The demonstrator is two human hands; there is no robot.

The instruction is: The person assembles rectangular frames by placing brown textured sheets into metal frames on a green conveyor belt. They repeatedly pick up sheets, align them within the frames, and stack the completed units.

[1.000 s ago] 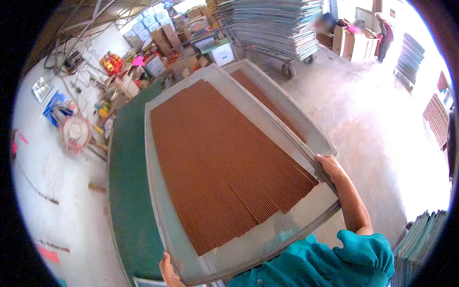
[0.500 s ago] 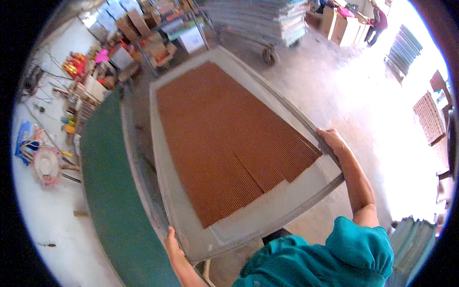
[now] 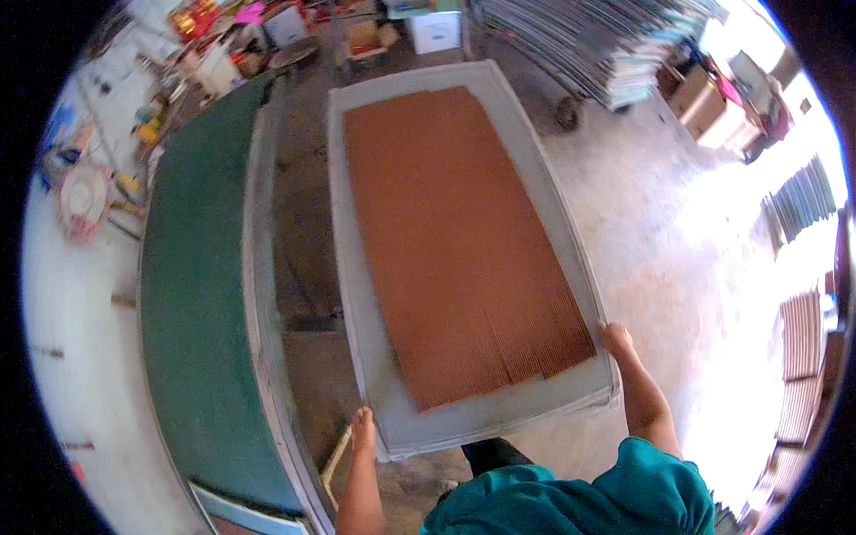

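Between my two hands is a large pale framed drying screen, held out in front of my body. Thin, dark brown sticks lie on it side by side in a dense sheet, with narrow gaps near the close end. The close edge of this sheet is uneven. My left hand is closed on the screen's left rim by the near corner. On the right rim, a little farther up, my right hand grips the frame. The fingers under the rim are hidden on both sides.
A long green-topped table stands along the left. At the back, a wheeled stack of screens sits beside cardboard boxes, where another person is partly seen. More screens and brown-covered panels are at the right.
The view has turned rightward, and the screen now points straighter ahead of me, less slanted. Both hands keep their hold on its rims. The green table shows more fully at its near end.
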